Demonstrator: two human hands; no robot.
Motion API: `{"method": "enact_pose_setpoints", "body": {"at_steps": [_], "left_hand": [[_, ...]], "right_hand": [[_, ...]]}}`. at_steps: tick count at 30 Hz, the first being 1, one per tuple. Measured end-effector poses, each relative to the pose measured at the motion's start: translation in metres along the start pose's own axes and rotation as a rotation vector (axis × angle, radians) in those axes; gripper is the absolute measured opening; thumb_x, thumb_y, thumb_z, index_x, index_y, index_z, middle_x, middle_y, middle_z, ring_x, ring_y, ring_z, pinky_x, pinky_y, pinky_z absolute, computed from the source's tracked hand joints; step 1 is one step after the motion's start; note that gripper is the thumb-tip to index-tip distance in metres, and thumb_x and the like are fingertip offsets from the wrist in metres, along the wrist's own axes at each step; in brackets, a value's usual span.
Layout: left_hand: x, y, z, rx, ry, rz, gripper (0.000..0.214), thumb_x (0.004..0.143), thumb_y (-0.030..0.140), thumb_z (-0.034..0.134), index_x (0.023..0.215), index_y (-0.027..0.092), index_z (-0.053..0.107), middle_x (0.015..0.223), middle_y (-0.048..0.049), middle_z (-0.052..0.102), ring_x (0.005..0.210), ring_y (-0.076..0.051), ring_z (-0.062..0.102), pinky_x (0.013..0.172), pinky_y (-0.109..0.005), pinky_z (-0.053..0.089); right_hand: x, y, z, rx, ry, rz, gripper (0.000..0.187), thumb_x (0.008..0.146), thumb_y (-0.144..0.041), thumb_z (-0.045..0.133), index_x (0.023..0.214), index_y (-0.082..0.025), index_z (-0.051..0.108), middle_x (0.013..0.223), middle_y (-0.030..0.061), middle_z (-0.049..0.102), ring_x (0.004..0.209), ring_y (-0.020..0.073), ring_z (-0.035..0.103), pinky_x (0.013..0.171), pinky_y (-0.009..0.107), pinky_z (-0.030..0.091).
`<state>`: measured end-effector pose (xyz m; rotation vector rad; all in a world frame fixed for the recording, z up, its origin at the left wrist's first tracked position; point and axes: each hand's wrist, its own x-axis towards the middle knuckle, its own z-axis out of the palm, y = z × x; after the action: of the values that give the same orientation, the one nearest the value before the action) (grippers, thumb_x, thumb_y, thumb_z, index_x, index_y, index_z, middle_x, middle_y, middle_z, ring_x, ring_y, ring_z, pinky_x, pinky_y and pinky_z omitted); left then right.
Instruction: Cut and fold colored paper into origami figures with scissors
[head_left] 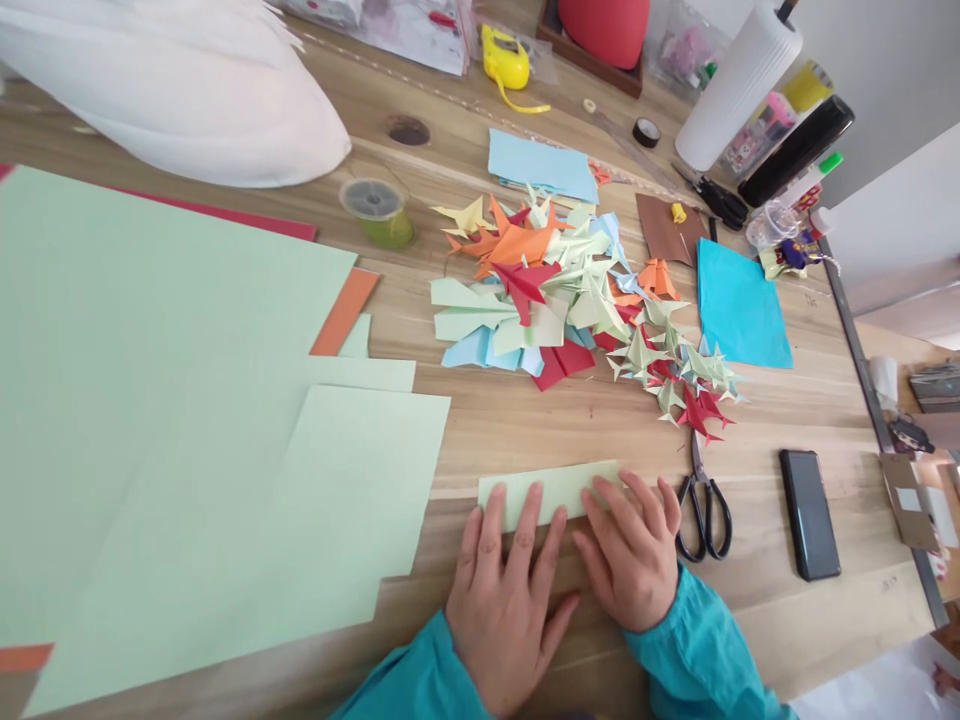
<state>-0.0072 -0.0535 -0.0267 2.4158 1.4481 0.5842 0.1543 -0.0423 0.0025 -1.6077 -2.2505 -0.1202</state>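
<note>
Some of strip under L hand, R hand.

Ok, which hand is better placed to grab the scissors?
Probably the right. The right hand lies flat on the right end of the paper strip, just beside the scissors; the left hand presses the strip farther left, with the right hand between.

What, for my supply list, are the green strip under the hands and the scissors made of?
The green strip looks like thin matte paper: flat, with crisp straight edges. The scissors show grey metal blades; the glossy black handles are probably plastic.
</note>
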Motion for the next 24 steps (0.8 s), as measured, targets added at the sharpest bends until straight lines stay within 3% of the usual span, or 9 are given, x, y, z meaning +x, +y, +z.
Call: {"method": "enact_pose_setpoints", "body": {"at_steps": [4, 8, 24], "left_hand": [[0.000, 0.000, 0.001, 0.000, -0.011, -0.006, 0.067, 0.074, 0.052, 0.061, 0.129, 0.014, 0.054, 0.143, -0.0179, 0.041, 0.138, -0.045, 0.013, 0.108, -0.059, 0.017], [0.000, 0.000, 0.002, -0.004, -0.015, -0.008, 0.066, 0.074, 0.052, 0.060, 0.128, 0.013, 0.055, 0.143, -0.0181, 0.041, 0.138, -0.045, 0.014, 0.108, -0.059, 0.017], [0.001, 0.001, -0.001, -0.003, -0.020, -0.012, 0.067, 0.074, 0.051, 0.060, 0.130, 0.014, 0.053, 0.144, -0.0178, 0.039, 0.138, -0.045, 0.014, 0.108, -0.060, 0.018]], "right_hand": [[-0.002, -0.004, 0.001, 0.007, -0.035, -0.092, 0.030, 0.088, -0.016, 0.048, 0.114, -0.022, 0.062, 0.111, 0.0033, 0.070, 0.117, 0.0226, 0.055, 0.111, 0.044, 0.026], [-0.005, -0.003, 0.006, 0.056, -0.096, -0.157, 0.037, 0.089, -0.010, 0.037, 0.118, -0.014, 0.060, 0.120, 0.0075, 0.065, 0.125, 0.0227, 0.049, 0.107, 0.041, 0.036], [-0.007, -0.001, 0.012, 0.084, -0.093, -0.118, 0.033, 0.089, -0.012, 0.047, 0.118, -0.013, 0.060, 0.119, 0.0114, 0.065, 0.127, 0.0245, 0.047, 0.104, 0.044, 0.043]]}}
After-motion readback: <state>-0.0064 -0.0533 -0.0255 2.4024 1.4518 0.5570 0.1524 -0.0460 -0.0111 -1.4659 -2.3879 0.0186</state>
